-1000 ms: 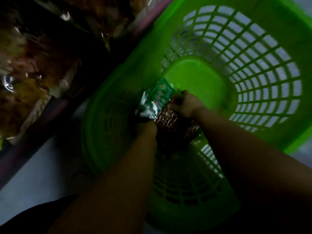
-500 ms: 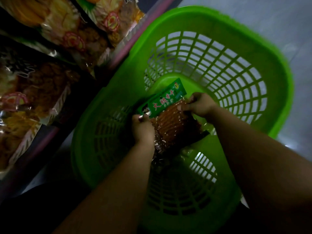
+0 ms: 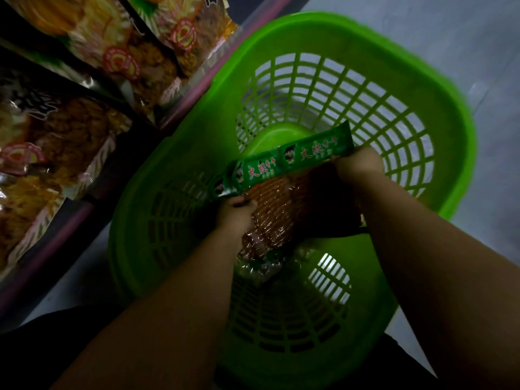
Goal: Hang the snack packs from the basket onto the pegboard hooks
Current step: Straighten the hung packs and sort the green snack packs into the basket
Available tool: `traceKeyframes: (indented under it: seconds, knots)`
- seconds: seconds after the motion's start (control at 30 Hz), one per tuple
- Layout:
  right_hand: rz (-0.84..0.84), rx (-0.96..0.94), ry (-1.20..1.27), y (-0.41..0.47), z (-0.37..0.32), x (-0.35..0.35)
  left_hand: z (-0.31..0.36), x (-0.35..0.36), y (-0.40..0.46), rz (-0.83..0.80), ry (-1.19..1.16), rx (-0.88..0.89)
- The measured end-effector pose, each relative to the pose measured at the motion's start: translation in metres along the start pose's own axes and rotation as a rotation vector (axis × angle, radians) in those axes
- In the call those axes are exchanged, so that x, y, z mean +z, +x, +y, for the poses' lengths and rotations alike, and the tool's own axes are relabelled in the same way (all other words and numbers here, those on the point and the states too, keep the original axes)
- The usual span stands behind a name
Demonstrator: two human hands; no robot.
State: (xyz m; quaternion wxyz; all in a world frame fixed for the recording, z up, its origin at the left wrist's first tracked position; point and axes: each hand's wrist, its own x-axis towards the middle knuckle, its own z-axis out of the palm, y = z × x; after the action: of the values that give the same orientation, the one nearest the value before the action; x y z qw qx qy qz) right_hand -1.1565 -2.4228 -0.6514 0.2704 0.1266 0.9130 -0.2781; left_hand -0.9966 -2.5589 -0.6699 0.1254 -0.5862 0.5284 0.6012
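A bright green slatted basket (image 3: 439,88) stands on the floor below me. Over its opening I hold a bundle of snack packs (image 3: 284,198): brownish clear pouches under green header cards with red writing. My left hand (image 3: 235,212) grips the bundle at the left end of the headers. My right hand (image 3: 358,164) grips the right end, fingers curled over the top edge. The pouches' lower ends hang down into the basket in shadow. The pegboard hooks are not in view.
A dark shelf with a pink edge (image 3: 197,91) runs along the basket's left side, packed with large orange and brown snack bags (image 3: 118,66). Pale grey floor (image 3: 450,32) lies beyond and to the right of the basket.
Both hands have lifted the snack bundle higher out of the basket and drawn apart, so two green headers now show side by side. The camera has pulled back and the shelf bags show more.
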Motion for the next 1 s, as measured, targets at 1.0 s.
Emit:
traceKeyframes:
  seconds: [1.0]
  knots:
    - [-0.52,-0.555,0.528,-0.469,-0.244,-0.346,0.171,-0.262,-0.571,0.646,-0.628,0.553]
